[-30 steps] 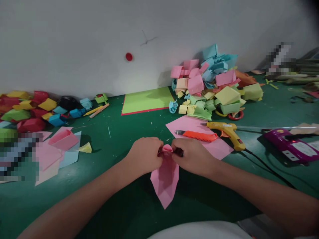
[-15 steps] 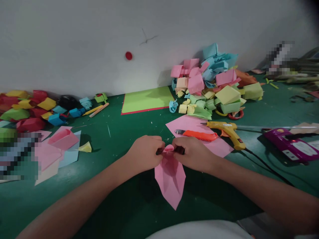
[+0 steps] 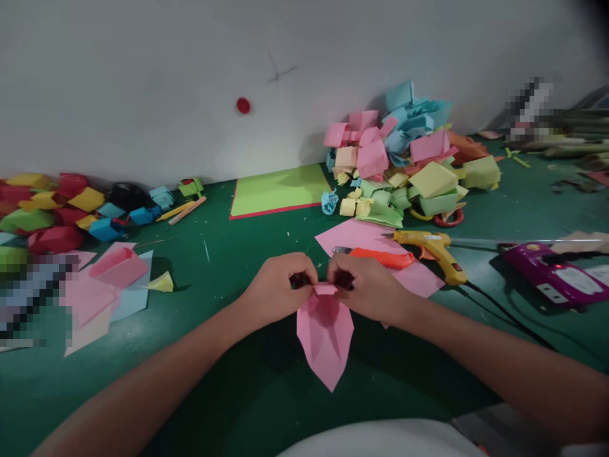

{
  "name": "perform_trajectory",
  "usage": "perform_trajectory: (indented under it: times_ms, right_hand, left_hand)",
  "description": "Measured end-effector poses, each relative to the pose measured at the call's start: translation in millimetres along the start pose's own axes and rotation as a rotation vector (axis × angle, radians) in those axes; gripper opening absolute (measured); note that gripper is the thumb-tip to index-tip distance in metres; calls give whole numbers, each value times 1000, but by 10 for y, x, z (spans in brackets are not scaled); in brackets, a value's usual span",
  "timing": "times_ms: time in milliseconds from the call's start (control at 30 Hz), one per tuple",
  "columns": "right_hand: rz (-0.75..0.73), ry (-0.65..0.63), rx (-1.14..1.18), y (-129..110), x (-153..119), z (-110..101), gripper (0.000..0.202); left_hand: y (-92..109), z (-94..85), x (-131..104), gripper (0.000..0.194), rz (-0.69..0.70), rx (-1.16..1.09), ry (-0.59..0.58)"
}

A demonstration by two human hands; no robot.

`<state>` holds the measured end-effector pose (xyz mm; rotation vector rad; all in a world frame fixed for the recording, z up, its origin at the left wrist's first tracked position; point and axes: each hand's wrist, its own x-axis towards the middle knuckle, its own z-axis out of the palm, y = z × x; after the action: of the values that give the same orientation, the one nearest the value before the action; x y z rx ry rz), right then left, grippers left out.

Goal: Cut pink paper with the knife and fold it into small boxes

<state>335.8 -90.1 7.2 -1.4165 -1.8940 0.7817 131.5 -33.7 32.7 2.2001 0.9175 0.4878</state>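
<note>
A pink sheet of paper point(image 3: 326, 339), creased and tapering to a point toward me, is held at its far edge between both hands. My left hand point(image 3: 283, 279) pinches the left end of that edge with thumb and forefinger. On the right end, my right hand point(image 3: 364, 279) grips in the same way. A narrow folded strip shows between the fingertips. Just beyond my right hand lies an orange utility knife point(image 3: 387, 258), partly hidden by it, on another pink sheet point(image 3: 354, 235).
On the green table point(image 3: 228, 254), a yellow glue gun point(image 3: 440, 254) and a purple power strip point(image 3: 554, 276) lie right. Folded paper pieces pile up at the back right point(image 3: 404, 158) and far left point(image 3: 57, 203). A lime-green sheet point(image 3: 280, 190) lies by the wall.
The far edge of the pink paper has gone from a rounded curl to a flatter folded strip. My fingers have shifted along it, and the paper's near tip has risen slightly.
</note>
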Motion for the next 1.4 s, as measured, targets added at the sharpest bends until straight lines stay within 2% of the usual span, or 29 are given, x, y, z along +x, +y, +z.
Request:
perform_trajectory:
  times_ms: [200,300,400,533,767,967,1067,1400]
  right_hand:
    - [-81,-20,-121,9,-14,17,19]
    - [-128,2,-216,-22,-25,19,19]
    - [-161,10,-285,-43,-28,26,19]
    - [-142,1,-303,-53,-29,23,18]
    - [-130,-63,-221,-80,-59,-52,17]
    - [10,-79,-171,-85,-44,-54,12]
    - [29,-101,-210,-90,-30,-58,10]
    - [-13,-109,-298,-114,-43,-65,12]
  left_hand:
    - [-57,-76,50,16,108,-172,-198]
    - [-68,-89,58,12,82,-232,-250]
    - [-64,-72,53,11,2,-176,-252]
    - [-39,-58,37,13,-17,-154,-257]
    - [29,-71,12,13,22,39,-190]
    - [58,55,-48,14,101,393,-105]
    - [81,95,-83,14,154,444,-78]
    - [152,40,-93,9,60,492,-187]
